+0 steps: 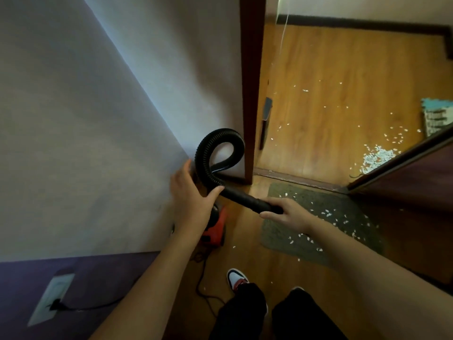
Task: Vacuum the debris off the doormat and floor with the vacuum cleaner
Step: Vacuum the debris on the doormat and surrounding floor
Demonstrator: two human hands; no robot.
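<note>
The pale wall [98, 119] rises just left of the left hand's fingers. The wooden floor [331, 69] runs ahead of both hands, through the doorway. The dark door [416, 182] stands well right of the right fingers.

The grey doormat [274, 231] lies directly below and to the right of the right hand [289, 213], strewn with white debris [326, 213]. A thicker heap lies beyond the threshold, far ahead of those fingers.

The ribbed black hose [203, 153] loops upward just above the left hand [191, 204]. That hand's thumb hooks round the hose's lower end while its fingers reach up behind it.

The rigid tube [245, 198] spans the gap between the hands. The right fingers [275, 200] are clamped over its near end, with the thumb beneath.

The red vacuum cleaner [215, 229] sits just under the left palm.
</note>
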